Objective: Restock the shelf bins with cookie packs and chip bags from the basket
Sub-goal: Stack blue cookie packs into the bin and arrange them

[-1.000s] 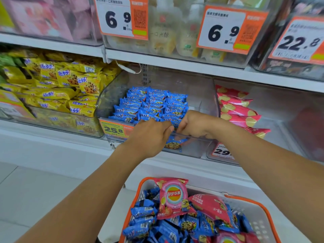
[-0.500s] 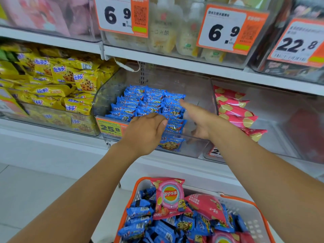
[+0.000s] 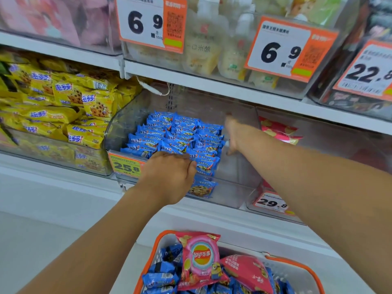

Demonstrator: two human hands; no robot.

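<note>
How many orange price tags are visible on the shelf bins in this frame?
5: two reading 6.9 on the upper bins, 22.8 at upper right, 25.8 on the blue cookie bin, 29.8 on the chip bin. Others may be out of frame.

We count two hands (image 3: 169,177), five price tags (image 3: 151,23) and one orange-rimmed basket (image 3: 146,270). In the basket, two pink chip bags (image 3: 200,259) show plainly. The blue cookie packs (image 3: 176,136) in the middle bin stand in about three rows, too many and too overlapped for us to number.
</note>
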